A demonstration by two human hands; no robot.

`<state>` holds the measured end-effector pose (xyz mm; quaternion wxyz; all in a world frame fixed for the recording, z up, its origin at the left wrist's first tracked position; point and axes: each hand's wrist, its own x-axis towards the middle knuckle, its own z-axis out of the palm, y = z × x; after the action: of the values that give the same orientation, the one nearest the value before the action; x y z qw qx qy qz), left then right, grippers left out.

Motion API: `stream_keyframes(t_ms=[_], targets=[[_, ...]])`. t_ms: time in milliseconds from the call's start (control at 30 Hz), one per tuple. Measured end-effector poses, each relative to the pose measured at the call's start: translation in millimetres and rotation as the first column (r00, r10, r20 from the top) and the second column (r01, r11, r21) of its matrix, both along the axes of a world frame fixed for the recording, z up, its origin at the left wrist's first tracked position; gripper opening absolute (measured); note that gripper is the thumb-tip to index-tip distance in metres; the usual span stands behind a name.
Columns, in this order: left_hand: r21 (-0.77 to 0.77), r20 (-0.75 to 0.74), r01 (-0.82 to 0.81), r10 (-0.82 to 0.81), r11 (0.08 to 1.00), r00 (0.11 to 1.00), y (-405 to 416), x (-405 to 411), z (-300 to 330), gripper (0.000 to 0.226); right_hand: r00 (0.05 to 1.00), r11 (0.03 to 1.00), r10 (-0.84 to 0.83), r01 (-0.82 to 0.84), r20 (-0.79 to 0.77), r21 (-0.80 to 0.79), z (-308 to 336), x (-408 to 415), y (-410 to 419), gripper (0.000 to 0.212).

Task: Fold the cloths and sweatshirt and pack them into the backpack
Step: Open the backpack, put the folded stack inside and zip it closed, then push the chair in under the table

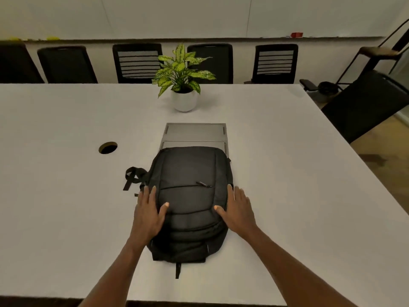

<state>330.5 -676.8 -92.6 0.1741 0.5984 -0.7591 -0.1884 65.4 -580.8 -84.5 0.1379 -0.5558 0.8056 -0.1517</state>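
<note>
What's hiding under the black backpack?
The backpack lies on the white table, its far end covering part of a grey hatch. Anything else beneath is hidden.

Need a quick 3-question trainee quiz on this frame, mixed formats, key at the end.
1. True or false: the backpack lies flat on the table with its zips closed.
2. Where do the left hand and right hand rest?
A. On the plant
B. On the backpack's two sides
C. On a chair
3. Fill in: no cloths or ____ are in view.

Key: 1 true; 2 B; 3 sweatshirt.
</note>
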Motion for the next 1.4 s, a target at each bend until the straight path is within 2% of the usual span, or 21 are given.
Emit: stream_keyframes(t_ms=[167, 267, 567, 900, 1400], targets=[[-0.056, 0.027, 0.057, -0.056, 0.997, 0.998, 14.1, 0.4, 28.7, 0.079, 0.974, 0.993, 0.082, -0.097, -0.211, -0.063, 25.1, 2.4, 18.4, 0.078], [-0.085, 0.018, 0.092, -0.091, 0.992, 0.996, 18.3, -2.4, 42.7, 0.081, 0.959, 0.99, 0.085, -0.111, -0.271, -0.083, 38.7, 6.8, 27.1, 0.076], [-0.173, -0.025, 0.229, -0.237, 0.958, 0.971, 62.1, -3.3, 74.2, 0.072, 0.966, 0.989, -0.009, -0.029, -0.257, -0.142, 69.1, 33.9, 76.3, 0.072], [-0.237, -0.028, 0.374, -0.392, 0.897, 0.92, 137.9, 24.5, 91.3, 0.07, 0.954, 0.974, -0.17, 0.125, -0.248, -0.189, 89.3, 79.5, 181.9, 0.07], [-0.286, 0.007, 0.589, -0.613, 0.756, 0.79, 235.3, -25.0, 124.8, 0.069, 0.85, 0.907, -0.416, 0.359, -0.324, -0.221, 116.8, 75.5, 317.2, 0.071]])
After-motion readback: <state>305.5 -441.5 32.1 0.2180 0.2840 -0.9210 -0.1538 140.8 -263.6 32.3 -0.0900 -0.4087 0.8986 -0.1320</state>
